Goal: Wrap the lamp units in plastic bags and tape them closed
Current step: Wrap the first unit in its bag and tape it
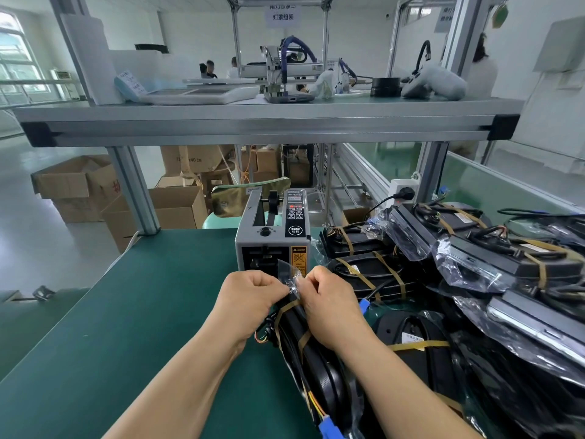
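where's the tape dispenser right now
In the head view the tape dispenser stands mid-frame on the green mat, just beyond the left hand and right hand, with bagged lamp units to its right.

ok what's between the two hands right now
In the head view, a crumpled bit of clear plastic sits between the left hand and right hand, pinched by both, in front of the tape dispenser.
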`<state>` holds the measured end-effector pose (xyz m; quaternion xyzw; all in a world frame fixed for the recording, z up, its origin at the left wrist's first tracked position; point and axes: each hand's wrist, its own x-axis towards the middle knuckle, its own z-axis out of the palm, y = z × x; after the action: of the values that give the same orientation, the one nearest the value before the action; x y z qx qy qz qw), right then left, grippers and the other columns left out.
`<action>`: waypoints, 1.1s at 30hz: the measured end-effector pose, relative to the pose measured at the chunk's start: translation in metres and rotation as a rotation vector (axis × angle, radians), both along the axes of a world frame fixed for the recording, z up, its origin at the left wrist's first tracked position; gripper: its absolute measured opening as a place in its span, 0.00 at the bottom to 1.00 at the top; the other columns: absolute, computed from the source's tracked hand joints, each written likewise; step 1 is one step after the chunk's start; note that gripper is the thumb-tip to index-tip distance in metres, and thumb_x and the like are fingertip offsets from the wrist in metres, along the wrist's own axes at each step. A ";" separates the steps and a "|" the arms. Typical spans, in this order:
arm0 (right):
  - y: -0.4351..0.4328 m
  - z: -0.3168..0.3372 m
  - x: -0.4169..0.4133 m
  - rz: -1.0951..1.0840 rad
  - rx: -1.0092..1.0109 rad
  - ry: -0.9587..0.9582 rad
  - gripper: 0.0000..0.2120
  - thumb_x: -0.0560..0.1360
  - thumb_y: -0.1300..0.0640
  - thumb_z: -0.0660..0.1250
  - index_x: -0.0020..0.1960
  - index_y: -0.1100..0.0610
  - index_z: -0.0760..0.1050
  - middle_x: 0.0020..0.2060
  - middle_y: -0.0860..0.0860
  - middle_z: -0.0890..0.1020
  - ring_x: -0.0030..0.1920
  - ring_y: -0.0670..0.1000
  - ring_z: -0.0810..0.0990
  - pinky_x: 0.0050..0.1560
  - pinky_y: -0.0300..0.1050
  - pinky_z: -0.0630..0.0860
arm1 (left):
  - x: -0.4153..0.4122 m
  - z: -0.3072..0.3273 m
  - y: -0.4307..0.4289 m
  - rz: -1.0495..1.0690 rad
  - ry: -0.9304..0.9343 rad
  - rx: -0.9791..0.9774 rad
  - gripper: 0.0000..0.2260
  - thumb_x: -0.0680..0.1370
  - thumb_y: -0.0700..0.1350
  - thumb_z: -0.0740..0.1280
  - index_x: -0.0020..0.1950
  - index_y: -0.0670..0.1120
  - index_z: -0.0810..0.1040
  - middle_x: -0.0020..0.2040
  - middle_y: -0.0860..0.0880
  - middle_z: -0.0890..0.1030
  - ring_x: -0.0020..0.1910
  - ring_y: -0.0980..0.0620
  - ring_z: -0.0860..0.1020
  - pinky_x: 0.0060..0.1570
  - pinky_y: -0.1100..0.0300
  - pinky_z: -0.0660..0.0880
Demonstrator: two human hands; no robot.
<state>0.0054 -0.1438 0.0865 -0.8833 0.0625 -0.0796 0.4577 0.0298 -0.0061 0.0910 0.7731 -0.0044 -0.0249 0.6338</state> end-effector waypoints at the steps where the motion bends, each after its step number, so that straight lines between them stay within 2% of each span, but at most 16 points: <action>1: 0.000 0.000 0.000 0.001 0.000 -0.001 0.14 0.82 0.46 0.58 0.41 0.52 0.71 0.39 0.50 0.78 0.40 0.50 0.75 0.45 0.52 0.75 | 0.000 0.000 -0.001 0.007 -0.008 0.010 0.08 0.72 0.37 0.73 0.33 0.42 0.81 0.20 0.55 0.70 0.17 0.60 0.65 0.20 0.70 0.63; 5: 0.000 -0.001 0.001 0.005 -0.004 -0.009 0.14 0.82 0.46 0.58 0.41 0.51 0.70 0.38 0.49 0.77 0.38 0.49 0.74 0.43 0.51 0.74 | -0.001 -0.002 -0.002 0.039 -0.029 0.054 0.06 0.73 0.39 0.73 0.35 0.41 0.81 0.19 0.56 0.69 0.17 0.60 0.63 0.20 0.70 0.62; 9: 0.000 -0.002 0.001 0.009 -0.013 -0.014 0.14 0.83 0.46 0.58 0.40 0.50 0.69 0.38 0.49 0.77 0.38 0.49 0.74 0.42 0.50 0.73 | -0.002 -0.004 -0.003 0.072 -0.050 0.112 0.08 0.71 0.41 0.73 0.32 0.45 0.81 0.24 0.54 0.75 0.21 0.59 0.68 0.22 0.68 0.67; 14: 0.001 -0.002 0.001 0.011 -0.019 -0.023 0.15 0.83 0.46 0.58 0.40 0.50 0.69 0.38 0.49 0.77 0.38 0.49 0.74 0.42 0.51 0.73 | 0.000 -0.009 -0.005 0.098 -0.055 0.154 0.07 0.70 0.43 0.72 0.33 0.50 0.81 0.26 0.54 0.77 0.22 0.57 0.70 0.21 0.67 0.68; 17: 0.001 -0.001 0.001 0.011 -0.020 -0.020 0.14 0.83 0.46 0.58 0.40 0.51 0.69 0.38 0.49 0.77 0.39 0.50 0.74 0.43 0.51 0.74 | 0.000 -0.009 -0.006 0.121 -0.040 0.141 0.04 0.70 0.44 0.72 0.39 0.51 0.79 0.31 0.55 0.79 0.24 0.58 0.72 0.21 0.66 0.69; 20: 0.001 -0.001 0.001 0.006 -0.010 -0.022 0.14 0.82 0.46 0.59 0.41 0.52 0.70 0.39 0.50 0.78 0.43 0.53 0.77 0.45 0.52 0.74 | 0.000 -0.010 -0.008 0.148 0.007 0.089 0.08 0.71 0.45 0.72 0.47 0.53 0.75 0.38 0.53 0.79 0.30 0.57 0.75 0.25 0.64 0.70; 23: 0.001 -0.002 0.001 0.001 -0.024 -0.030 0.14 0.82 0.46 0.59 0.43 0.54 0.72 0.42 0.52 0.80 0.45 0.55 0.78 0.48 0.52 0.75 | -0.001 -0.013 -0.010 0.128 0.028 0.019 0.06 0.71 0.46 0.74 0.44 0.49 0.79 0.32 0.55 0.81 0.26 0.61 0.75 0.23 0.68 0.70; 25: 0.001 -0.002 0.002 0.002 -0.022 -0.041 0.13 0.82 0.47 0.59 0.44 0.54 0.73 0.42 0.52 0.80 0.46 0.54 0.78 0.50 0.53 0.76 | -0.002 -0.016 -0.011 0.129 0.033 -0.026 0.08 0.71 0.47 0.76 0.42 0.46 0.80 0.29 0.55 0.80 0.24 0.61 0.75 0.22 0.69 0.70; 33: -0.003 -0.006 0.003 0.013 -0.008 -0.063 0.14 0.82 0.47 0.59 0.40 0.50 0.69 0.37 0.48 0.77 0.39 0.49 0.74 0.45 0.50 0.74 | 0.003 -0.020 -0.012 0.170 0.003 -0.095 0.10 0.74 0.46 0.75 0.37 0.43 0.80 0.25 0.56 0.78 0.23 0.64 0.73 0.22 0.72 0.69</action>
<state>0.0080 -0.1467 0.0810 -0.8826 0.0418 -0.1046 0.4565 0.0324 -0.0176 0.0713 0.7397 0.0612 0.0282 0.6695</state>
